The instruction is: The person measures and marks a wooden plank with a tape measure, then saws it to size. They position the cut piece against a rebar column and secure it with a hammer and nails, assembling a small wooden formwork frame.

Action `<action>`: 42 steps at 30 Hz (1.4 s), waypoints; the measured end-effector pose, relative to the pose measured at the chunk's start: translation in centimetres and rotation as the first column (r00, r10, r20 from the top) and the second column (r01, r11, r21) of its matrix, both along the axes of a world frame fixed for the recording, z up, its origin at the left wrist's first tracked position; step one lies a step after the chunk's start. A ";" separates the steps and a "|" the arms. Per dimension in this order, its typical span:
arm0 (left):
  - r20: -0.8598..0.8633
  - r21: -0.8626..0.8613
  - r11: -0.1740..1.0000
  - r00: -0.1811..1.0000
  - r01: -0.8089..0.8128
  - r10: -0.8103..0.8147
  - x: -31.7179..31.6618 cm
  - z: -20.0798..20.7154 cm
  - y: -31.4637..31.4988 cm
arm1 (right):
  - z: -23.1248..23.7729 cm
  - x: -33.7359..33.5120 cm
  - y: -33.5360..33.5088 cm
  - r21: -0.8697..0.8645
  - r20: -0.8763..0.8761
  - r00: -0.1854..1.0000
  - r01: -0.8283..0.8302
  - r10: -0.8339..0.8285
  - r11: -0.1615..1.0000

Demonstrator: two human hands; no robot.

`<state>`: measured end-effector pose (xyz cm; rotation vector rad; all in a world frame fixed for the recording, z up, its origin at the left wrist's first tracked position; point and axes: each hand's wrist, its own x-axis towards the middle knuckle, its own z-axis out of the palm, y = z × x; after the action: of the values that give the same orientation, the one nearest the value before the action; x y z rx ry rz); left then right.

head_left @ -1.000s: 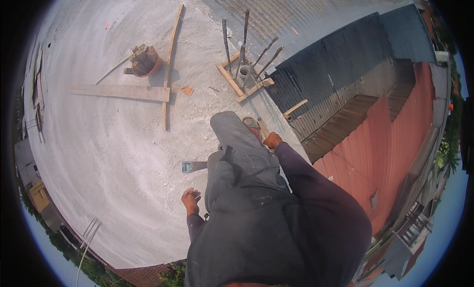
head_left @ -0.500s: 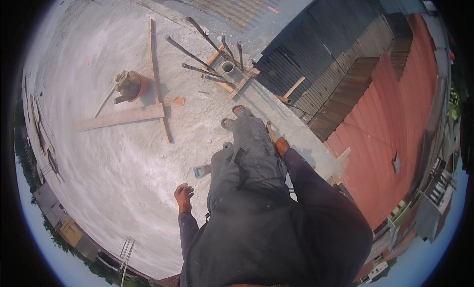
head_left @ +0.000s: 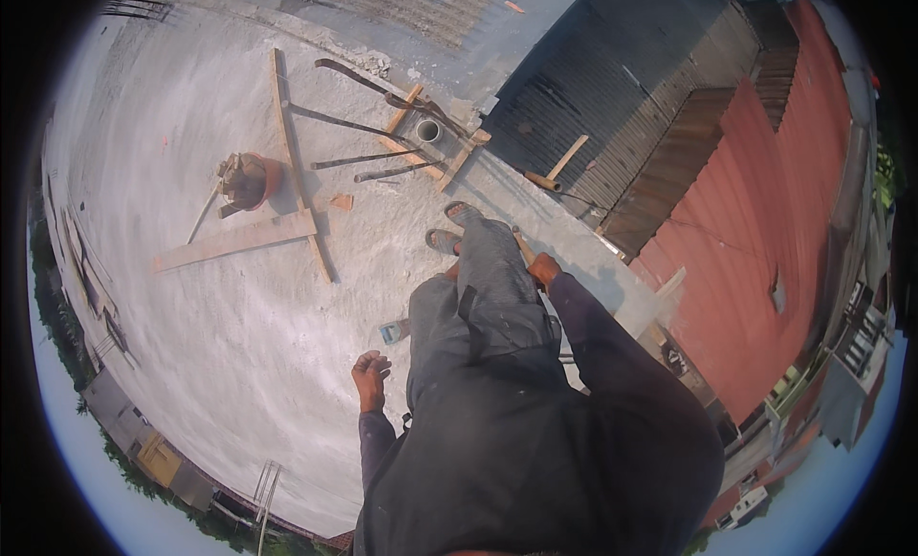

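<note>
My right hand (head_left: 544, 269) is closed around a wooden-handled tool (head_left: 523, 247) beside my right thigh. The tool's handle points forward, and its other end is hidden by the hand. Low at my left side hangs my left hand (head_left: 371, 378), fingers loosely curled and a little apart, with nothing seen in it. Nearest to that hand, a clear plastic bottle with a blue label (head_left: 392, 332) lies on the pale concrete slab (head_left: 287, 365), partly behind my left leg. My feet, in grey sandals (head_left: 443, 240), stand on the slab.
Ahead, bent rebars (head_left: 349, 123) jut out around a grey pipe (head_left: 428, 130) framed by wooden strips (head_left: 466, 161). A red-brown bucket (head_left: 251, 181) stands near a long batten (head_left: 286, 140) and a board (head_left: 239, 240). At right the slab edge drops toward red corrugated roofing (head_left: 746, 221).
My view has shifted slightly, and my left foot now shows farther forward beside the right one. My left hand appears a little lower and farther right. The right hand keeps its hold on the tool.
</note>
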<state>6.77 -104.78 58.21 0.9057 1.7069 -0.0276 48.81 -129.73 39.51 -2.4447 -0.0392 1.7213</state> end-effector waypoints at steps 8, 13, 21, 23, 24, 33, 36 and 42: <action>0.081 -0.003 0.994 0.991 -0.110 0.110 -1.4 -1.6 -2.4 | -1.6 -0.2 -1.2 -0.022 -0.059 0.998 -0.026 0.025 0.999; 0.111 -0.034 0.979 0.973 -0.199 0.201 -4.4 -3.3 -3.2 | -1.1 -0.8 -0.4 0.152 -0.027 0.909 -0.406 0.415 0.901; 0.028 -0.025 0.969 0.969 -0.244 0.245 -16.5 -3.9 -1.7 | 1.1 -8.8 6.3 -0.049 0.099 0.984 -0.147 0.151 0.988; -0.042 -0.044 0.969 0.970 -0.243 0.241 -19.6 -3.7 -0.9 | 0.5 -11.3 7.4 -0.039 0.162 0.960 -0.226 0.230 0.973; -0.049 -0.028 0.972 0.972 -0.233 0.231 -20.9 -3.6 -0.7 | 0.1 -12.5 7.6 -0.041 0.155 0.957 -0.241 0.245 0.970; -0.014 -0.001 0.957 0.957 -0.290 0.290 -21.3 -2.2 0.6 | -3.0 -14.2 3.6 -0.012 0.171 0.975 -0.143 0.143 0.990; 0.011 -0.060 0.974 0.976 -0.218 0.219 -17.7 -2.1 0.2 | -2.7 -11.4 2.9 0.073 0.093 0.988 -0.134 0.127 0.988; 0.202 -0.087 0.926 0.917 0.367 -0.344 -12.7 -3.1 -0.7 | 1.4 -7.1 2.3 -0.066 -0.021 0.971 0.236 -0.238 0.969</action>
<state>-5.90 -105.51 55.08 1.0813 1.3365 -0.2830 41.75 -127.41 40.89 -2.3540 0.3032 1.6746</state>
